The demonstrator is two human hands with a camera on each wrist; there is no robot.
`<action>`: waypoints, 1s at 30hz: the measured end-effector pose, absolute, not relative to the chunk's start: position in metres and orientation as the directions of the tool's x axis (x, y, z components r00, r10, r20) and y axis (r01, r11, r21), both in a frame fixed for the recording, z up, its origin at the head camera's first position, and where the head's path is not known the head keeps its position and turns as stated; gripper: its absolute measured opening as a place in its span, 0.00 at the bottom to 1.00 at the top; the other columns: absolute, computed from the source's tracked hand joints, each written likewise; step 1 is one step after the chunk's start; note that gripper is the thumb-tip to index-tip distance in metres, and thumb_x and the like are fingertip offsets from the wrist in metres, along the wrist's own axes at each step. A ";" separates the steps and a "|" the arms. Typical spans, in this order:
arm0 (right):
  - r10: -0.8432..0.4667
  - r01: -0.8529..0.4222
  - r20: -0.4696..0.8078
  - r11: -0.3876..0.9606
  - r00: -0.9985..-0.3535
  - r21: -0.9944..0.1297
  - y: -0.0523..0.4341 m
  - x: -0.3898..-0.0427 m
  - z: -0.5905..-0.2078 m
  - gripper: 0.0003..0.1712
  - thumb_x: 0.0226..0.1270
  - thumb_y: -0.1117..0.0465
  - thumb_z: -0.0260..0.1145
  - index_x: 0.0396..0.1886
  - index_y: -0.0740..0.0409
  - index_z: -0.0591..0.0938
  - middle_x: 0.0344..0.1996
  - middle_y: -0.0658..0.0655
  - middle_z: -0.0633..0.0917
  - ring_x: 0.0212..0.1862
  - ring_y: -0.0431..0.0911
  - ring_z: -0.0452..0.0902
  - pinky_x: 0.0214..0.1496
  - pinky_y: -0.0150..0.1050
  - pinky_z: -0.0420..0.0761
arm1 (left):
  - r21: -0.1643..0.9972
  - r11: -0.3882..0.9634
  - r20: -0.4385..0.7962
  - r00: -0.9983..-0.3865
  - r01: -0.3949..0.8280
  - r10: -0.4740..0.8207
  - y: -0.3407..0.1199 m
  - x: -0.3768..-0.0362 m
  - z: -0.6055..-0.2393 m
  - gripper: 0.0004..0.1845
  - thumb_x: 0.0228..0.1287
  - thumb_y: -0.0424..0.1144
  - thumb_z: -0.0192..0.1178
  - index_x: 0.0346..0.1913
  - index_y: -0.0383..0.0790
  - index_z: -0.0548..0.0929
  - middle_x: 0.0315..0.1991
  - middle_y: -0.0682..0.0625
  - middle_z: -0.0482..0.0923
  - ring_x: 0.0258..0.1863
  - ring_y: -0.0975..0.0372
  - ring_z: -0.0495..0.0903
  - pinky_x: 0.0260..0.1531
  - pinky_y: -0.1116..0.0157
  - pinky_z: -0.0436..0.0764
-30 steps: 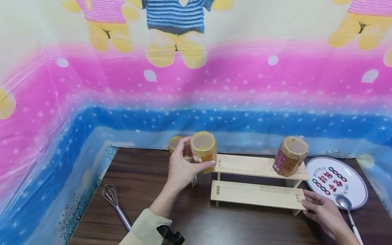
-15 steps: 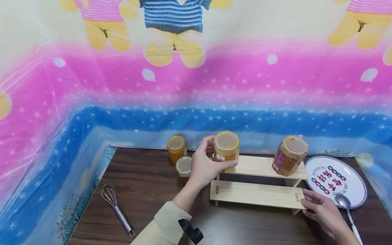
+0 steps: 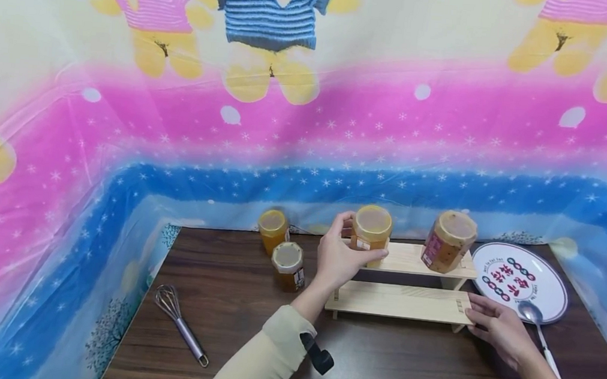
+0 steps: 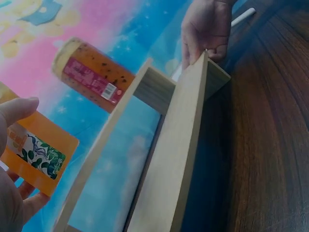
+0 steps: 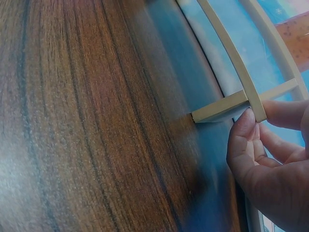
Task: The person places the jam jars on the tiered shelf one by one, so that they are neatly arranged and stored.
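My left hand [image 3: 341,256] grips a jar of orange-yellow honey [image 3: 372,228], thumb in front and fingers round its back. The jar is upright over the left part of the upper board of a two-tier wooden rack [image 3: 399,300]. A leaf-patterned label faces the left wrist camera, with the jar's base close above the board's edge. On the right of that same board stands a second jar [image 3: 449,241], with dark specks and a pink label [image 4: 91,77]. At the lower board's right end my right hand [image 3: 499,330] pinches the corner between thumb and fingers [image 5: 244,128].
Two more jars, a yellow one [image 3: 273,230] and a darker one with a pale lid [image 3: 288,265], stand left of the rack. A whisk [image 3: 181,325] lies at the left. On the right are a white plate [image 3: 550,283] and a spoon [image 3: 542,337] overlapping its rim.
My left hand has carried the honey jar rightward, from beside the rack's left end to over the upper board. The two jars behind it have come into view. My right hand has stayed put.
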State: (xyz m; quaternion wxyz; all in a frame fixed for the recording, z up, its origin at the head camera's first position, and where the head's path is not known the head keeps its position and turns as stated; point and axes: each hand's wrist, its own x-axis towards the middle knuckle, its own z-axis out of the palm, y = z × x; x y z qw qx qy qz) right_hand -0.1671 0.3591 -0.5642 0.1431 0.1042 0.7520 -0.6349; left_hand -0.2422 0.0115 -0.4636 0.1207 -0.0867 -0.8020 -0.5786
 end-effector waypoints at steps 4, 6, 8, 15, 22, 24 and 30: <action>-0.027 0.336 -0.344 0.167 -0.938 -0.927 0.359 -0.167 -0.564 0.43 0.80 0.59 0.62 0.79 0.77 0.52 0.64 0.71 0.73 0.49 0.35 0.81 0.53 0.39 0.85 | 0.902 0.336 0.291 -0.957 0.270 -0.012 0.018 -0.244 -0.467 0.45 0.40 0.51 0.88 0.64 0.58 0.76 0.54 0.59 0.80 0.52 0.63 0.79 0.49 0.58 0.81; -0.027 0.334 -0.343 0.164 -0.939 -0.928 0.359 -0.167 -0.565 0.42 0.80 0.60 0.62 0.79 0.77 0.52 0.62 0.68 0.74 0.49 0.35 0.81 0.53 0.39 0.85 | 0.901 0.340 0.290 -0.957 0.268 -0.016 0.020 -0.245 -0.468 0.45 0.39 0.51 0.88 0.64 0.58 0.76 0.54 0.59 0.80 0.51 0.63 0.79 0.50 0.57 0.81; -0.027 0.333 -0.341 0.161 -0.940 -0.929 0.359 -0.167 -0.565 0.42 0.80 0.60 0.62 0.79 0.77 0.52 0.61 0.66 0.76 0.48 0.35 0.81 0.52 0.39 0.85 | 0.902 0.341 0.289 -0.957 0.266 -0.016 0.022 -0.246 -0.470 0.45 0.39 0.51 0.88 0.64 0.58 0.76 0.54 0.60 0.80 0.50 0.63 0.80 0.50 0.57 0.81; -0.032 0.325 -0.333 0.145 -0.943 -0.935 0.361 -0.168 -0.567 0.43 0.80 0.60 0.63 0.79 0.77 0.52 0.56 0.57 0.79 0.49 0.36 0.81 0.53 0.39 0.85 | 0.904 0.330 0.288 -0.957 0.270 -0.006 0.026 -0.248 -0.475 0.44 0.40 0.51 0.88 0.63 0.57 0.76 0.53 0.61 0.79 0.50 0.64 0.80 0.53 0.55 0.78; -0.036 0.322 -0.329 0.129 -0.944 -0.938 0.362 -0.167 -0.566 0.43 0.79 0.60 0.63 0.79 0.78 0.52 0.53 0.54 0.80 0.49 0.36 0.81 0.52 0.39 0.85 | 0.904 0.332 0.288 -0.958 0.271 -0.003 0.026 -0.249 -0.475 0.44 0.40 0.52 0.87 0.63 0.57 0.76 0.53 0.62 0.79 0.51 0.64 0.80 0.53 0.56 0.79; -0.037 0.323 -0.330 0.130 -0.943 -0.938 0.362 -0.168 -0.566 0.43 0.79 0.60 0.63 0.79 0.78 0.52 0.53 0.53 0.80 0.49 0.36 0.81 0.52 0.39 0.85 | 0.905 0.331 0.285 -0.959 0.268 -0.002 0.026 -0.249 -0.475 0.44 0.40 0.52 0.87 0.64 0.56 0.76 0.53 0.61 0.79 0.51 0.64 0.80 0.53 0.56 0.79; -0.030 0.330 -0.336 0.128 -0.941 -0.935 0.361 -0.168 -0.567 0.43 0.79 0.59 0.64 0.79 0.77 0.52 0.52 0.51 0.80 0.48 0.36 0.81 0.52 0.39 0.85 | 0.909 0.334 0.260 -0.965 0.251 0.018 0.023 -0.249 -0.476 0.45 0.42 0.54 0.86 0.66 0.58 0.74 0.55 0.62 0.78 0.51 0.65 0.79 0.52 0.57 0.79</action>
